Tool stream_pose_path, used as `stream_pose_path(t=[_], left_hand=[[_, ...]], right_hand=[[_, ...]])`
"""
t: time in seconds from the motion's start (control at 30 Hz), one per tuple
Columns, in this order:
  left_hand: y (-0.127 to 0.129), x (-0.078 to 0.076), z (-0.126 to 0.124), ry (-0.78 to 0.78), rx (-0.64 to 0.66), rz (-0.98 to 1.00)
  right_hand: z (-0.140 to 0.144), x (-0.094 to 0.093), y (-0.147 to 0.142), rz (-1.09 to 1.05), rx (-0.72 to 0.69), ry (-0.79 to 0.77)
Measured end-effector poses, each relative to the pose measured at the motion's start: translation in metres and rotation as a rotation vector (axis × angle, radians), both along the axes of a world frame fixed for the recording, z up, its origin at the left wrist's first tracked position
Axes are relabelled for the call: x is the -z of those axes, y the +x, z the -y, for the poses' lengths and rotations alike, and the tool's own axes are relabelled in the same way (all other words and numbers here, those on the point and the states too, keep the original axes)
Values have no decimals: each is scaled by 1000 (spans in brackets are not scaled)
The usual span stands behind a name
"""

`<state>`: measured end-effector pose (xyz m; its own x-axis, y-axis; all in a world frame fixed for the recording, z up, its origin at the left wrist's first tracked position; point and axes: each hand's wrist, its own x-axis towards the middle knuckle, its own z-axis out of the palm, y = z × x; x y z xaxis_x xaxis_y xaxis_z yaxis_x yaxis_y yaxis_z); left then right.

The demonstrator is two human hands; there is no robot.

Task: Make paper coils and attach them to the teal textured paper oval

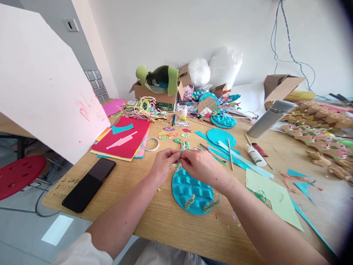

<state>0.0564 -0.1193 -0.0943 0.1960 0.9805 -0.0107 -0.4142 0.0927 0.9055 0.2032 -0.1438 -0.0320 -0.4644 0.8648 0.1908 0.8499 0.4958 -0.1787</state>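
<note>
Bright, even daylight over my bench point(143, 221); no harsh shadows, only soft, faint ones under my forearms and beneath the paper pieces. The white wall point(165, 33) behind reads pale and slightly washed out. A bright patch of light lies on the floor point(56, 230) at lower left. Wide-angle lens bends straight edges toward the frame borders. Dark vignette cuts the right corners, and detail there goes soft and smeared. Centre is sharp.

A single head-worn camera looks forward and down from the near edge of the wooden table point(154, 217), close over its near part, with the far wall point(171, 33) beyond.
</note>
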Motion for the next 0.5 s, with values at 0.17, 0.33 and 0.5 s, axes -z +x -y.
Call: stream_pose_path(t=[0.17,0.33,0.5], left_hand=[[-3,0,2,-68,-1,-31],[-6,1,4,4,13,-116],[-9,7,3,27,18,-152]], right_hand=[[-13,-9,13,-416,206,-174],[-26,-4,13,-671,185,-489],[-28,7,10,-743,116,-556]])
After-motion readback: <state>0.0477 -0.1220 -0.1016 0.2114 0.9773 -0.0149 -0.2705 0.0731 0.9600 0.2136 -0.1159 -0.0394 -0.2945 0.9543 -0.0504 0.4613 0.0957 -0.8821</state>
